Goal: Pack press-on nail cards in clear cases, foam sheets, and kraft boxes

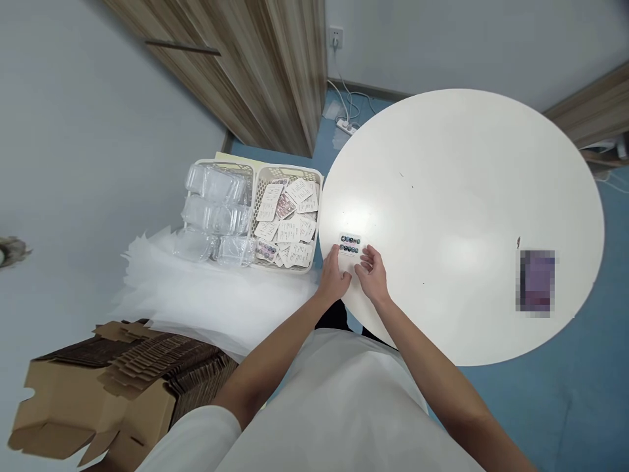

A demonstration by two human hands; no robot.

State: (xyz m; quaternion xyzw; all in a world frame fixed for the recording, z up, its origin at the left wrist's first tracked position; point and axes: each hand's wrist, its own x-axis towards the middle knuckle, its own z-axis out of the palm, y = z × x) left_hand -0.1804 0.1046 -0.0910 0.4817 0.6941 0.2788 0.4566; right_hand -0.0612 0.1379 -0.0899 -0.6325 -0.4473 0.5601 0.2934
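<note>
table (pixel 466 196) — card (pixel 350 244) near edge — open room beyond right hand (pixel 375 279)

**Cool Light, Leaning Lines**

Even, slightly cool light fills the room. Two glare patches bloom on the desk (pixel 491 164); the plastic packs (pixel 211 215) glint. Wide-angle distortion tilts the cabinet (pixel 265 72), one rectangle (pixel 538 280) is coarsely pixelated, and print on the cards (pixel 288 231) is illegible.

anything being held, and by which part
Left hand is at the left edge of the card of round pieces, right hand near its right edge; actual grip cannot be told.
</note>
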